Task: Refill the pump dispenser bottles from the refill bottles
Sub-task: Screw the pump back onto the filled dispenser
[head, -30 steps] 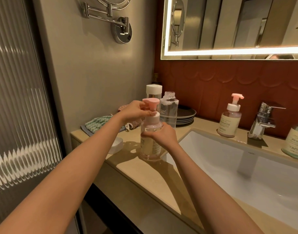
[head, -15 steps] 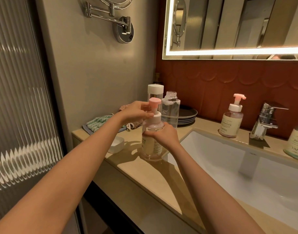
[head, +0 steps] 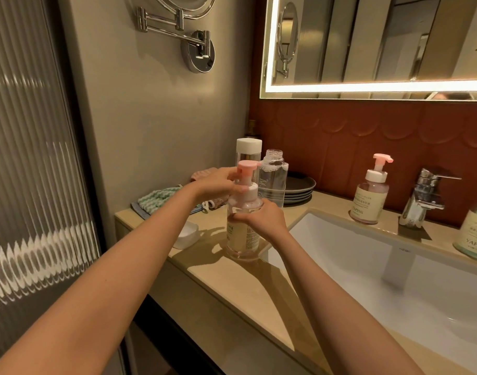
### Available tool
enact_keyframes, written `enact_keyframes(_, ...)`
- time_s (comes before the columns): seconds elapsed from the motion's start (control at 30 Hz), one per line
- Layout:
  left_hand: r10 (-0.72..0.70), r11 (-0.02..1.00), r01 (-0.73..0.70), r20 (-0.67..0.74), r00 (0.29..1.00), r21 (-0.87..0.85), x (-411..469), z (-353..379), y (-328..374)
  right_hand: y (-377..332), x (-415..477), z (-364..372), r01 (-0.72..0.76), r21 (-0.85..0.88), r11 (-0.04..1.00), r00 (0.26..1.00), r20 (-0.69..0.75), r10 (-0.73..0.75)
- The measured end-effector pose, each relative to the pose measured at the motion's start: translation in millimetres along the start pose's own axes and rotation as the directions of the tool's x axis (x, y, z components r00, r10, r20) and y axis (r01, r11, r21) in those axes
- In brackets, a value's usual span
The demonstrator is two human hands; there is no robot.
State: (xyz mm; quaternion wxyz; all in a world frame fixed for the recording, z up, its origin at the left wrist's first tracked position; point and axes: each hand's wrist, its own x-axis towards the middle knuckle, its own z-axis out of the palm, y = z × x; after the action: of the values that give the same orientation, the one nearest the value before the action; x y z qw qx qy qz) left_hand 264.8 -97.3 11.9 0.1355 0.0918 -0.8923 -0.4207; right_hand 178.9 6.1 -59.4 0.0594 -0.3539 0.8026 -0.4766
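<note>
A clear pump dispenser bottle [head: 241,236] with a cream label and a pink pump head stands on the beige counter [head: 232,282] left of the sink. My right hand [head: 261,219] wraps around its shoulder. My left hand [head: 218,184] grips the white collar and pump neck from the left. Right behind it stand two clear refill bottles: one with a white cap [head: 248,151], one uncapped [head: 274,175] with foam near its neck. A second pink-pump dispenser [head: 370,197] stands behind the sink. A green-tinted dispenser [head: 475,234] is cut off at the right edge.
A white sink basin [head: 380,272] fills the right, with a chrome tap [head: 424,198] behind it. Dark stacked plates [head: 299,189] sit behind the refill bottles. Folded cloths [head: 161,197] lie at the counter's left end, and a small white cap or dish [head: 187,234] rests nearby.
The pink pump head has turned under my left hand, its nozzle now pointing another way. My right hand stays on the bottle, which has not left its spot.
</note>
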Motion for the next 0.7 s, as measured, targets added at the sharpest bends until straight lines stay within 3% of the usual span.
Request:
enact_keyframes(0.17,0.049,0.998,-0.045,-0.121,0.991,0.041,2,-1,-2,0,0,0,0.003,-0.002,1.0,1.0,0.009,-0.003)
enact_keyframes(0.33,0.065,0.995,-0.06,-0.059,0.996,0.083,2,-9,1,1,1,-1,0.001,0.001,1.0,1.0,0.003,-0.001)
enact_keyframes(0.43,0.042,0.999,-0.042,-0.001,0.999,0.012,3,-4,1,1,2,0,0.005,-0.001,1.0,1.0,-0.006,-0.005)
enact_keyframes(0.6,0.041,0.995,-0.035,-0.056,0.998,0.098,6,0,-4,2,2,0,0.015,-0.035,0.999,1.0,0.003,-0.014)
enact_keyframes(0.7,0.027,0.998,-0.025,-0.032,0.999,0.057,7,-4,-1,0,1,0,0.004,-0.022,1.0,1.0,-0.013,-0.005)
